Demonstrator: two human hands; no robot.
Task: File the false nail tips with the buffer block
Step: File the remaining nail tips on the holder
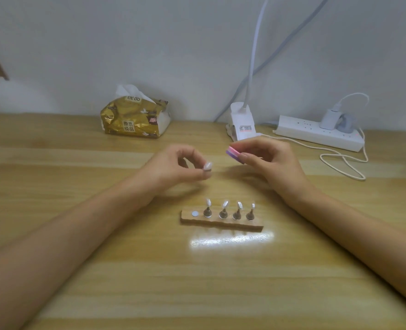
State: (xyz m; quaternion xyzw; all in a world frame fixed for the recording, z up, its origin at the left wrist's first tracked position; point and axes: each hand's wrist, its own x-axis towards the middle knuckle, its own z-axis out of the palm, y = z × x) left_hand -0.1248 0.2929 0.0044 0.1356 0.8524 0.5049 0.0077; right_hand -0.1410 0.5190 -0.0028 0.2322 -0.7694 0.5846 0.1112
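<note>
My left hand (175,166) pinches a small stand with a pale false nail tip (208,166) between thumb and fingers, lifted above the table. My right hand (272,160) grips the pink and purple buffer block (234,152) a short gap to the right of that tip, not touching it. In front of my hands lies a wooden holder (221,221) with several nail tips (224,206) upright on dark pegs. Its leftmost spot shows only a bare white disc (194,213).
A gold tissue pack (134,116) lies at the back left of the wooden table (78,270). A white lamp clamp (241,122) stands at the back centre. A white power strip (316,133) with a charger and a looping cable (345,164) sits at the back right.
</note>
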